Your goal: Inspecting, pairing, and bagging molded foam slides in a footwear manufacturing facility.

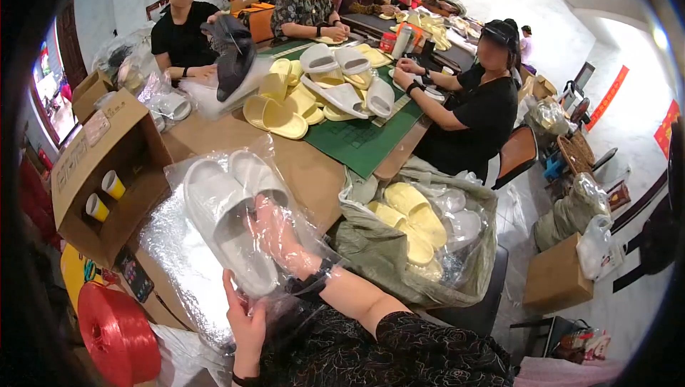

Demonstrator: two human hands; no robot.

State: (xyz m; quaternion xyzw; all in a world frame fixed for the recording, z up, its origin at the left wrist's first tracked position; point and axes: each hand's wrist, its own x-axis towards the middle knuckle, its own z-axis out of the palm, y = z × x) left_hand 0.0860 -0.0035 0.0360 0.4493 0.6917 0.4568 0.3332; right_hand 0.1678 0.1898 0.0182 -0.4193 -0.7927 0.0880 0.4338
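Nearest, the left hand point(246, 323) pinches the lower edge of a clear plastic bag point(214, 244), fingers closed on the film. Just above it the right hand point(278, 237) is thrust inside the bag, curled against a pair of white slippers point(228, 215); how firm that hold is I cannot tell. The thin film could tear or slip, dropping the slippers toward the counter point(314, 173) beyond the bag.

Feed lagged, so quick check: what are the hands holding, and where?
A clear plastic bag with white slippers in it. Left hand grips the bag's lower edge; right hand is inside the bag on the slippers.
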